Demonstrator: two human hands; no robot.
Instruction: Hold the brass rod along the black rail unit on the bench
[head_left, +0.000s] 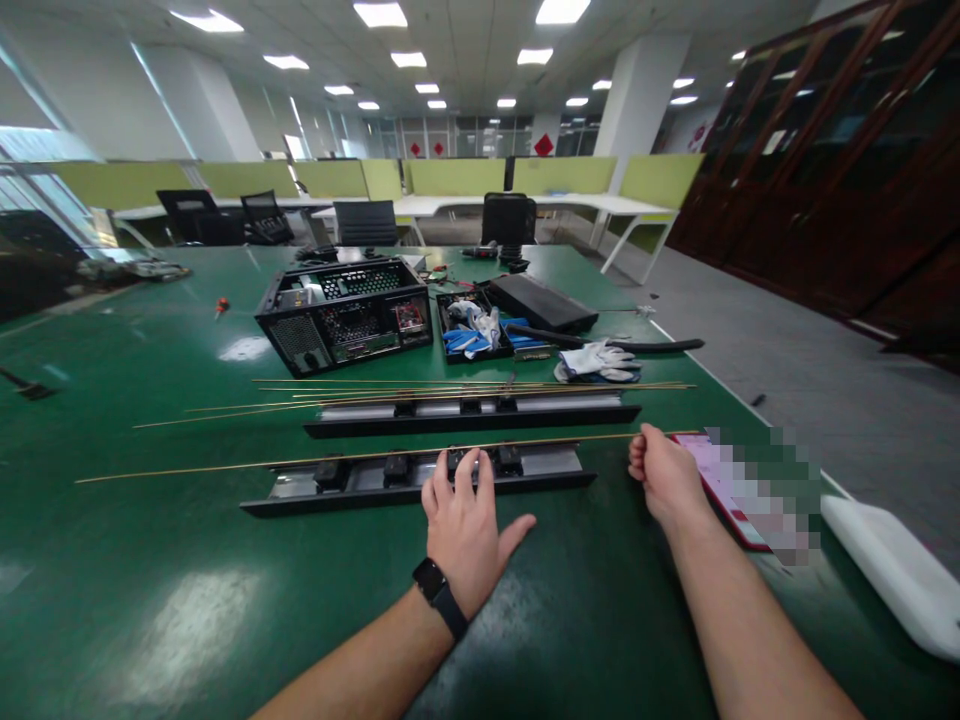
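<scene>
My right hand is closed in a pinch around a long thin brass-coloured rod, near the rod's right end. The rod runs leftward along the back of the near metal rail, past several black blocks set in that rail. Over the rail's middle, my left hand lies with fingers spread, its fingertips on or just over a black block; exact contact cannot be made out. Behind it is a second rail of the same kind, with more thin rods lying along and across its back side.
A black computer case, a black tray of gloves, a flat black box and white work gloves stand farther back on the green table. By my right arm are a red-edged board and a white object.
</scene>
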